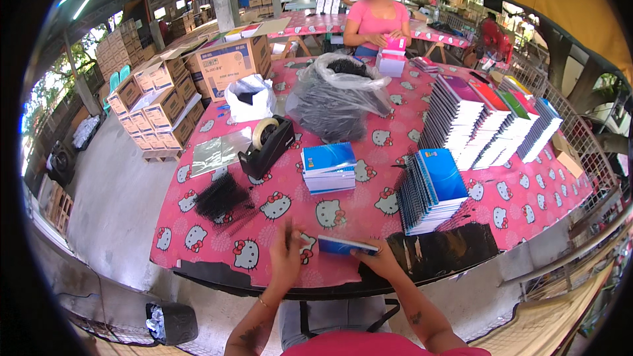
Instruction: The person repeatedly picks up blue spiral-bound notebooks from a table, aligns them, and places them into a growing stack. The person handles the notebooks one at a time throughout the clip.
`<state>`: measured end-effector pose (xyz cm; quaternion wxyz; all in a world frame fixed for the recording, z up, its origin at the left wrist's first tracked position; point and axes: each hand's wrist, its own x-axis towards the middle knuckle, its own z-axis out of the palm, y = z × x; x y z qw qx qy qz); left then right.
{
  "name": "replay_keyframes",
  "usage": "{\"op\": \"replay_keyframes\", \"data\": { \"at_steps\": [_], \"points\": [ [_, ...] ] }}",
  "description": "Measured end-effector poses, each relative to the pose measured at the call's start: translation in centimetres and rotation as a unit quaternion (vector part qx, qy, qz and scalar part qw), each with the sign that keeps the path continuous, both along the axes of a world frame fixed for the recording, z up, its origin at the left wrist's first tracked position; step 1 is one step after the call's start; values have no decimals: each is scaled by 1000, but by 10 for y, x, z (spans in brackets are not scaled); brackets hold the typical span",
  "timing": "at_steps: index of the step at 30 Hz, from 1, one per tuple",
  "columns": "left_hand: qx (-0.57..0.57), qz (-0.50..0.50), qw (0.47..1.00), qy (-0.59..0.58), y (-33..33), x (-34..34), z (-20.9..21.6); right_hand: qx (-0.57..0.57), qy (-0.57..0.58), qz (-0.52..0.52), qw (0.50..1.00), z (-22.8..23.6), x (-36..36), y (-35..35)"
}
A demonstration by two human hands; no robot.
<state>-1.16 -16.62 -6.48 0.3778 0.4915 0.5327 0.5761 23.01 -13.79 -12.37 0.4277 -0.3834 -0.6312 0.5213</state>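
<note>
My right hand (380, 258) is closed on the right end of a small blue spiral notebook (337, 245), tilted low over the table's near edge. Just left of the notebook, my left hand (285, 258) is raised, its fingers smeared; whether it holds anything cannot be made out. A tangle of thin black coils (223, 196) lies beyond it to the left. Ahead sits a short stack of blue notebooks (329, 166). A taller stack of blue spiral notebooks (432, 188) stands to the right of my hands.
A black tape dispenser (267, 148) stands beside clear plastic sheets (221, 150). Behind are a large plastic bag (339, 102) of black material, a white bag (250, 99) and cartons (227, 66). Notebook stacks (455, 115) line the right. Across the table, a person (379, 20) handles pink notebooks.
</note>
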Motion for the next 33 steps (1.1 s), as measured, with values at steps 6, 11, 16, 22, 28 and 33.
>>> {"op": "replay_keyframes", "data": {
  "at_steps": [6, 11, 16, 22, 28, 33],
  "points": [
    [96, 6, 973, 211, -15, -25, 1, 12, -60, 4, 998, 3, -3, -3],
    [112, -39, 926, 359, -16, -17, 8, -28, -25, -9, 999, 17, -2, -7],
    [95, -46, 943, 316, -9, -14, -4, -26, -29, 3, 999, 14, -1, -1],
    [121, -36, 946, 299, -1, -12, 0, -32, 2, 17, 999, 6, -1, 1],
    [138, -53, 940, 307, 3, -10, -8, -17, 21, 18, 999, 3, -2, 2],
    [118, -83, 953, 267, 0, -4, 6, -30, 3, 23, 999, 6, 1, -1]
  ]
}}
